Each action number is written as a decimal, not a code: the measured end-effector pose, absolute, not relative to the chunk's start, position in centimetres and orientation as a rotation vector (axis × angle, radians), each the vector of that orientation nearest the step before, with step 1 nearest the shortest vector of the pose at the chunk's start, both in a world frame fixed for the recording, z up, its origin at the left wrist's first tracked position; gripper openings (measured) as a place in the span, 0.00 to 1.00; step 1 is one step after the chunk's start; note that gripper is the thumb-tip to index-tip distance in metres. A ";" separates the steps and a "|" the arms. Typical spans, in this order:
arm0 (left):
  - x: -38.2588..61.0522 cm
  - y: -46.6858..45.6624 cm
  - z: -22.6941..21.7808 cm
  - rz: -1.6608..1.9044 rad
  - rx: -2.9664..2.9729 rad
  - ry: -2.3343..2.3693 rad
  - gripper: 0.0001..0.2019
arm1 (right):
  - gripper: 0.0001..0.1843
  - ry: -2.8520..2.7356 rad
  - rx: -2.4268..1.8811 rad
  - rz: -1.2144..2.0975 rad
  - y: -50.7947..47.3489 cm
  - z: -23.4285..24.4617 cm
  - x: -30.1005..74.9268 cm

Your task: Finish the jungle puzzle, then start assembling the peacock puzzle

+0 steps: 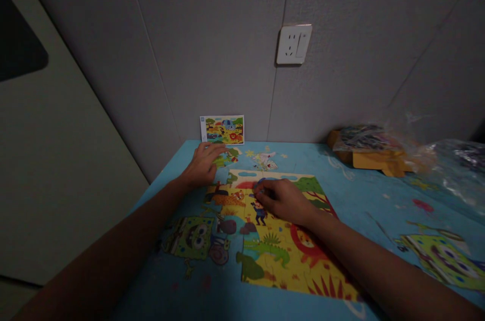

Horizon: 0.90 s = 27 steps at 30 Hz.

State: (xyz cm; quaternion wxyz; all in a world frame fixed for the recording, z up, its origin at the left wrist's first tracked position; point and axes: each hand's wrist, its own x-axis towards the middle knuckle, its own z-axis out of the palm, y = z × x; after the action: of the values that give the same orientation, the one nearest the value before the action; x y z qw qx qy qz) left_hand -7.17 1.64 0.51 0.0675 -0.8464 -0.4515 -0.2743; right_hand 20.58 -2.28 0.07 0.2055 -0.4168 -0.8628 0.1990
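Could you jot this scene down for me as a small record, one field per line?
Surface: light-blue tabletop printed with cartoon figures
Centre: flat, colourful jigsaw puzzle of animals, its left edge uneven
Left hand: at loose green-and-yellow puzzle pieces; grip unclear
Right hand: fingertips at the puzzle's upper part
Back: small white-bordered picture card, upright near the grey panelled wall
Far right: orange-yellow cardboard box; clear crinkled plastic bag
Wall fitting: white rectangular socket plate

Left grip forward, palm down; right grip curled.
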 end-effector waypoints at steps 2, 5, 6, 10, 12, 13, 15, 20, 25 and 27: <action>-6.5 1.3 0.6 -0.933 -2.578 -1.268 0.34 | 0.10 -2.406 -1.153 0.550 -2.3 0.1 20.6; -5.7 1.0 0.3 -0.762 -2.822 -1.214 0.38 | 0.10 -2.404 -1.156 0.538 -2.3 0.1 20.5; -5.7 1.1 0.1 -0.679 -2.888 -1.227 0.38 | 0.10 -2.403 -1.161 0.539 -2.3 0.1 20.5; -6.4 1.8 -0.4 -0.568 -2.684 -1.557 0.37 | 0.10 -2.409 -1.161 0.561 -2.3 0.1 20.5; -7.1 2.2 -0.6 -0.496 -2.491 -1.789 0.35 | 0.11 -2.424 -1.164 0.557 -2.2 0.1 20.5; -7.4 2.4 -0.6 -0.455 -2.440 -1.886 0.36 | 0.11 -2.432 -1.167 0.552 -2.2 0.1 20.5; -7.9 2.8 -0.7 -0.408 -2.419 -2.011 0.38 | 0.11 -2.436 -1.171 0.545 -2.2 0.2 20.5; -8.2 3.4 -0.8 -0.468 -2.450 -2.020 0.37 | 0.10 -2.427 -1.145 0.554 -2.2 0.1 20.6; -7.7 2.6 0.1 -0.726 -2.461 -1.863 0.39 | 0.11 -2.416 -1.159 0.559 -2.2 0.1 20.6; -6.7 1.6 0.7 -0.942 -2.540 -1.726 0.37 | 0.14 -2.369 -1.178 0.568 -2.3 0.1 20.5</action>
State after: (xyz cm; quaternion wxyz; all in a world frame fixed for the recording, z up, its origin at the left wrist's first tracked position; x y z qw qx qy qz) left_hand -6.69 1.65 0.70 -0.0353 -0.7903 -0.5369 -0.2930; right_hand 20.54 -2.30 0.05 0.2161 -0.4249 -0.8548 0.2051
